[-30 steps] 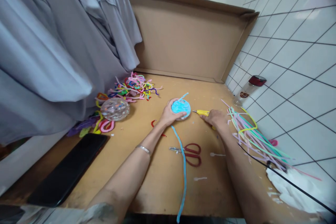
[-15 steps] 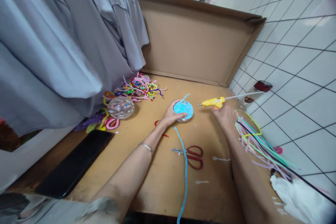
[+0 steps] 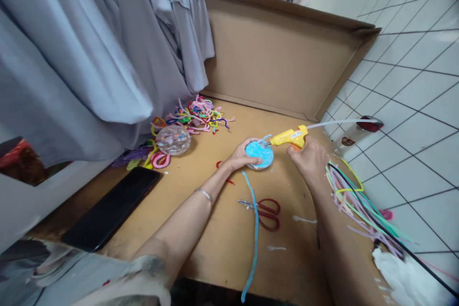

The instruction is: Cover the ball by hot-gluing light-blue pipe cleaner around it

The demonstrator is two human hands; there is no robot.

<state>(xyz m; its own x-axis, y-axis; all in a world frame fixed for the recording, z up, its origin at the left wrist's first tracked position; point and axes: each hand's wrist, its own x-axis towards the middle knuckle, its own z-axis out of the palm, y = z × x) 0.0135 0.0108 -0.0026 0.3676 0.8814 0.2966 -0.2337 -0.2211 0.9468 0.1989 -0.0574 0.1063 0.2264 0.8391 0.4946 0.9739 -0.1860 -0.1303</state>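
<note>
My left hand [image 3: 243, 155] is closed round a ball wrapped in blue pipe cleaner [image 3: 261, 155], thumb over its front. A short loose end of the blue strand sticks up from the top of the ball. In my right hand [image 3: 309, 155] is a yellow hot glue gun [image 3: 289, 136], its metal tip at the upper side of the ball. A long clear glue stick juts from the gun's rear. Closer to me, a blue pipe cleaner [image 3: 256, 229] lies across scissors with red handles [image 3: 269, 214].
A clear faceted ball [image 3: 173, 140] and a heap of coloured pipe cleaners [image 3: 201, 112] lie at left, behind a black phone [image 3: 113, 208]. More pipe cleaners [image 3: 358, 205], a red-lidded jar [image 3: 353, 136] and white tissue [image 3: 401, 272] line the right. Cardboard [image 3: 279, 57] stands at the back.
The glue gun has moved left, from beside the ball to its tip at the ball's upper side. My left hand still holds the ball. The whole view has shifted slightly.
</note>
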